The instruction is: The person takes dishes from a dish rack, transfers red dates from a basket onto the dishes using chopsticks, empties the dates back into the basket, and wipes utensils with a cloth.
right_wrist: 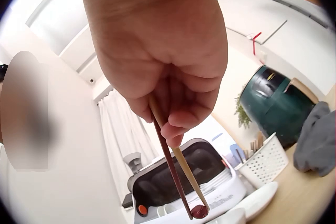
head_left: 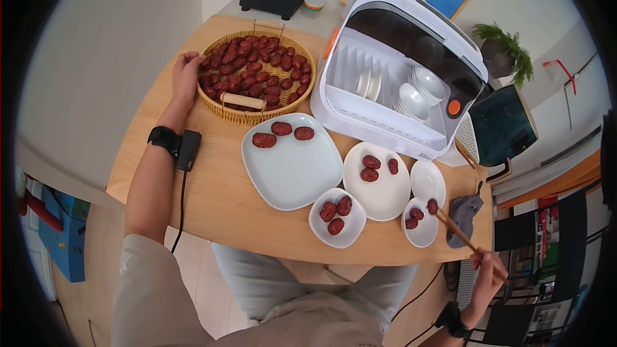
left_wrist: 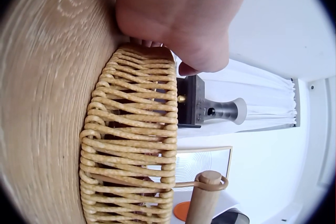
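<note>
My left hand [head_left: 186, 76] grips the left rim of a round wicker basket [head_left: 222, 112] full of red dates, with a wooden handle [left_wrist: 205, 198] on its side. The fingers are partly hidden behind the wall in the left wrist view. On the right, my right hand [head_left: 485, 283] holds wooden chopsticks [head_left: 461, 229]. Their tips pinch one date [right_wrist: 199, 212], which hangs by the rim of a small white bowl [head_left: 423, 238] containing two dates. Three dates each lie on the square plate [head_left: 292, 177], the round plate [head_left: 379, 204] and in the squarish bowl [head_left: 350, 230].
Another small white bowl [head_left: 430, 178] adjoins the right-hand one. A white dish box [head_left: 373, 125] with a raised dark lid stands behind the plates, holding bowls. A grey cloth [head_left: 464, 215] lies at the table's right edge. A black cable [head_left: 182, 199] hangs off the front left.
</note>
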Available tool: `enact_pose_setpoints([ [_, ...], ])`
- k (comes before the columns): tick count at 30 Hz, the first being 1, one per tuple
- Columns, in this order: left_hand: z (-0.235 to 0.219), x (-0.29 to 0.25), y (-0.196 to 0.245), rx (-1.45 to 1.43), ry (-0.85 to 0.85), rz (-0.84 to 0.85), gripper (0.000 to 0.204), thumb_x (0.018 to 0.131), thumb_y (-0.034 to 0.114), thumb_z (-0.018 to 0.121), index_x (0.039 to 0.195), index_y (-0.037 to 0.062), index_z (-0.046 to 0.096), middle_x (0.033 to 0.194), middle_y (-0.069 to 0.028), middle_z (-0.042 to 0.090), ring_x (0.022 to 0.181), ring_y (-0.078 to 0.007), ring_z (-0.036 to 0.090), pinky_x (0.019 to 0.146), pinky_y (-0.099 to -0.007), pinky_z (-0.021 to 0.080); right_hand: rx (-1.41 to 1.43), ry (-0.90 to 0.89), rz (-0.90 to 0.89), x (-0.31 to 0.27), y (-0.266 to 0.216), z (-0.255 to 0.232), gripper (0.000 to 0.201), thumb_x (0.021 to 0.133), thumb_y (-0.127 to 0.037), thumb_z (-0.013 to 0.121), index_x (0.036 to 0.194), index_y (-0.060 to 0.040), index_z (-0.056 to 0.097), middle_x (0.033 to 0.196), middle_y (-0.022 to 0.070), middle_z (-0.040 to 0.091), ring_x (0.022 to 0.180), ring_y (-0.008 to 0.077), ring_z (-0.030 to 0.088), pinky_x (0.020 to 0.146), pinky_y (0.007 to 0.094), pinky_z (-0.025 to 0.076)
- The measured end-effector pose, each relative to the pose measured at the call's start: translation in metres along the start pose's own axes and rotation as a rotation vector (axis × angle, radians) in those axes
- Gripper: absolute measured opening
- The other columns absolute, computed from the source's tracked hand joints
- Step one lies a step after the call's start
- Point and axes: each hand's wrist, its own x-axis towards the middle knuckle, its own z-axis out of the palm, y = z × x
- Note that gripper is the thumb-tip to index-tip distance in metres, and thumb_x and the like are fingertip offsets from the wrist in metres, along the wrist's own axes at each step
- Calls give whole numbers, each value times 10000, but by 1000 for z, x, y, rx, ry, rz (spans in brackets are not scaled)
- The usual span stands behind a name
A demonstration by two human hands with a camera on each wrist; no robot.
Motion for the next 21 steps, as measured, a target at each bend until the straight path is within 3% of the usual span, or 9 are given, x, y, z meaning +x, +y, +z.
enact_pose_setpoints([
  [3, 3, -6, 5, 8, -12, -5, 297, 876, 139, 618, 1126, -6, 552, 992, -64, 595, 884, -133, 539, 789, -254, 437, -5, -6, 163, -20, 13, -2, 290, 975, -154, 553, 957, 111, 669, 772, 114, 642, 656, 129, 541, 569, 251, 413],
  [8, 1, -4, 1, -46, -21, -13, 301, 874, 134, 625, 1131, -6, 552, 1002, -65, 592, 896, -132, 539, 800, -256, 439, -40, 0, 162, -12, 5, 11, 286, 956, -170, 584, 919, 98, 676, 751, 103, 630, 635, 125, 523, 568, 244, 399],
  [10, 1, -1, -3, -52, -32, -9, 303, 870, 130, 632, 1129, -6, 552, 1009, -69, 593, 910, -134, 542, 808, -256, 440, -35, 9, 149, 0, -6, 14, 289, 957, -172, 583, 916, 98, 677, 749, 101, 625, 637, 123, 521, 568, 244, 394],
  [13, 2, -1, -2, -55, -24, -22, 299, 868, 123, 636, 1124, -6, 552, 1012, -73, 594, 923, -140, 549, 815, -259, 443, -22, 10, -58, 29, -32, 27, 276, 956, -159, 577, 912, 93, 680, 734, 100, 620, 636, 122, 518, 572, 243, 378],
  [14, 3, -2, -1, -56, -21, -24, 299, 868, 123, 636, 1124, -6, 552, 1012, -73, 594, 923, -140, 549, 815, -259, 443, -23, 7, -60, 42, -40, 38, 276, 956, -159, 577, 912, 93, 680, 734, 100, 620, 636, 122, 518, 572, 243, 378],
  [18, 5, -5, 2, -46, -19, -15, 300, 865, 122, 638, 1118, -13, 550, 1016, -86, 600, 932, -150, 559, 824, -267, 452, -6, -164, -338, 96, -94, 115, 204, 941, -84, 565, 905, 87, 671, 731, 94, 624, 668, 145, 560, 602, 272, 413],
  [21, 6, -7, 7, -41, -12, -14, 303, 864, 124, 637, 1115, -21, 548, 1021, -100, 604, 935, -159, 570, 826, -272, 459, 125, -326, -377, 128, -124, 196, 220, 937, -131, 593, 891, 68, 676, 742, 76, 621, 672, 118, 550, 607, 260, 422],
])
